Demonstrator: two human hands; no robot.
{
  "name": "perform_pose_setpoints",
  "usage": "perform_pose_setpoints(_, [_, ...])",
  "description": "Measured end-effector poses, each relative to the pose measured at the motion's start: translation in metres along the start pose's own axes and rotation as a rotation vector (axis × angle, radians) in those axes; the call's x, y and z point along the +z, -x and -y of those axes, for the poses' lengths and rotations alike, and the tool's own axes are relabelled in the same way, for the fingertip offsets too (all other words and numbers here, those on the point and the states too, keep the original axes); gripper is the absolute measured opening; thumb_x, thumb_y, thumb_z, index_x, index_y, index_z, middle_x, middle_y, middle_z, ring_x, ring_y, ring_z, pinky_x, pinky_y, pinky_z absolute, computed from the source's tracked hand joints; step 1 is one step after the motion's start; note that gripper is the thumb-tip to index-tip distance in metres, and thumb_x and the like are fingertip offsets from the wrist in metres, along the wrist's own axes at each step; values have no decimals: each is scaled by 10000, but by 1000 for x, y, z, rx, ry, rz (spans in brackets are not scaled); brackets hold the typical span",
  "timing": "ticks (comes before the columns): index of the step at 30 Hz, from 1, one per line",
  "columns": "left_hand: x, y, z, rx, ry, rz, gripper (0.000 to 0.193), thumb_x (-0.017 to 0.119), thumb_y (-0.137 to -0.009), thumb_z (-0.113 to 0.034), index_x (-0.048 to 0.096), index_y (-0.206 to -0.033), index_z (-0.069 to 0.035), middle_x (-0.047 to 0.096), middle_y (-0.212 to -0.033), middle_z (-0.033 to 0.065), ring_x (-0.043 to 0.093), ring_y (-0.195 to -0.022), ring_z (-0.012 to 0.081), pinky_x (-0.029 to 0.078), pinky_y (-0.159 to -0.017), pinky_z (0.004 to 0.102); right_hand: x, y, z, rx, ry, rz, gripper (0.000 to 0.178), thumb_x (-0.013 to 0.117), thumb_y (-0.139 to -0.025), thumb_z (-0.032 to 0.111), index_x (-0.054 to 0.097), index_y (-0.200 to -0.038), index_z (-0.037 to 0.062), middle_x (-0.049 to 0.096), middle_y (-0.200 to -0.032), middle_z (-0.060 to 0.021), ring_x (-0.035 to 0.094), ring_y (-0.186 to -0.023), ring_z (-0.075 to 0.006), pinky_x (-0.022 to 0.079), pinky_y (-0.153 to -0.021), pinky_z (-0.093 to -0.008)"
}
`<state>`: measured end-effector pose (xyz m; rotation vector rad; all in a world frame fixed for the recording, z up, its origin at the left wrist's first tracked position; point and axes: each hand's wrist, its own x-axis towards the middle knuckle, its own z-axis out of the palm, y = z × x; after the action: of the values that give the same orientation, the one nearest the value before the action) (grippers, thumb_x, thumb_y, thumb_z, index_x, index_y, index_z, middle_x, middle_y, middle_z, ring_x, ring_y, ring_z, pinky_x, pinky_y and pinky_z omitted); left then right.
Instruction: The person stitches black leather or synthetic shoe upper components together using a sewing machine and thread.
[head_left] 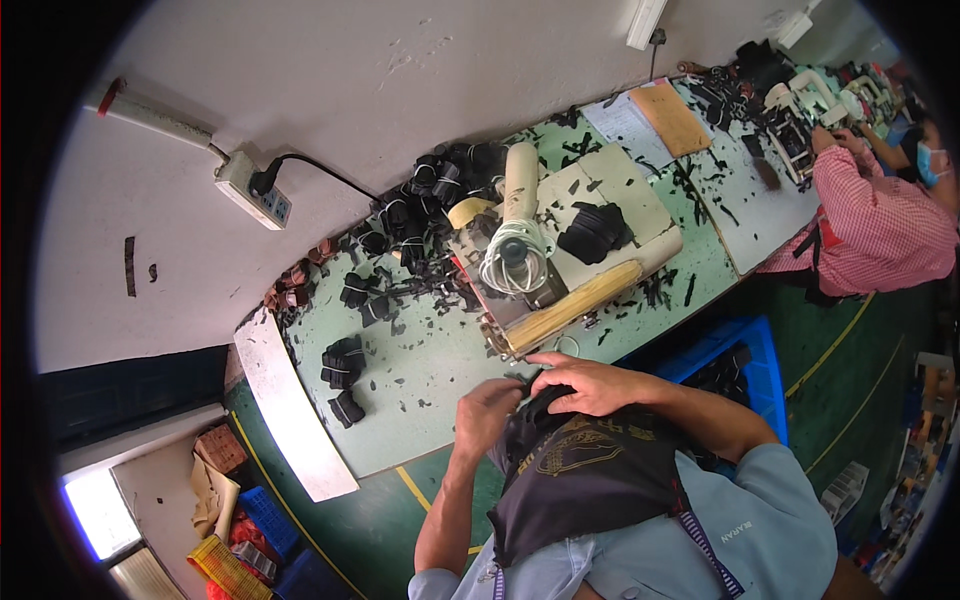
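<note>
Handwork beside a cream, box-shaped metal machine (650, 215)

We are on the near side of the machine, in a pale blue shirt (765, 520) and a dark apron with gold print (590, 485). Our right hand (590, 388) is bent, its fingers and thumb closed over a soft black piece of material (540, 402), which sits just nearer to us than the machine's front corner. Our left hand (485, 412) is half curled at the piece's left edge, fingertips drawn together; we cannot tell whether they grip it, since black merges with apron there.

Under the machine we see a pale green tabletop (430, 350) strewn with black scraps (691, 290), and along the machine's near edge a long tan bar (575, 307). Atop the machine rest a flat black stack (597, 232) and a coil of white cord (498, 270). Left of the machine lie small black bundles bound with pale bands (343, 362); a heap of similar bundles (425, 180) rises beyond its left side. Right of the machine, nearer us, stands a blue plastic crate (766, 370); farther right we see a co-worker in red-and-white checked clothing (880, 225).
</note>
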<state>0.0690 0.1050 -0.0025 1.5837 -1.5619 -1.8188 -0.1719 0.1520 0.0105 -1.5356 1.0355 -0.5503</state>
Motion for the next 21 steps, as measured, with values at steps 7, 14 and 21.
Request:
perform_pose_setpoints(7, [13,22,-21,8,84,164,346,618,-963,-167,624,-1280,-30,727,-1067,112,671,-878,157,525,-830,297,-32,12,19,192,-39,119,362,695,-914,219,579,-1210,46,613,-1239,-171,560,-1216,-330,451,-997,-402])
perform_pose_setpoints(14, [31,45,-65,192,-358,267,469,619,-963,-208,529,-1400,-64,655,-1216,200,645,-1090,343,497,-942,377,-18,29,11,175,-54,15,380,713,-891,305,598,-1133,36,644,-1056,-166,633,-995,-335,497,-858,-400])
perform_pose_setpoints(21, [22,30,-40,166,-137,380,455,622,-975,-195,541,-1408,-79,614,-1299,132,576,-1203,245,427,-1043,332,1,42,1,232,-309,-182,330,764,-866,168,614,-1132,42,652,-1029,-85,643,-976,-206,509,-852,-331])
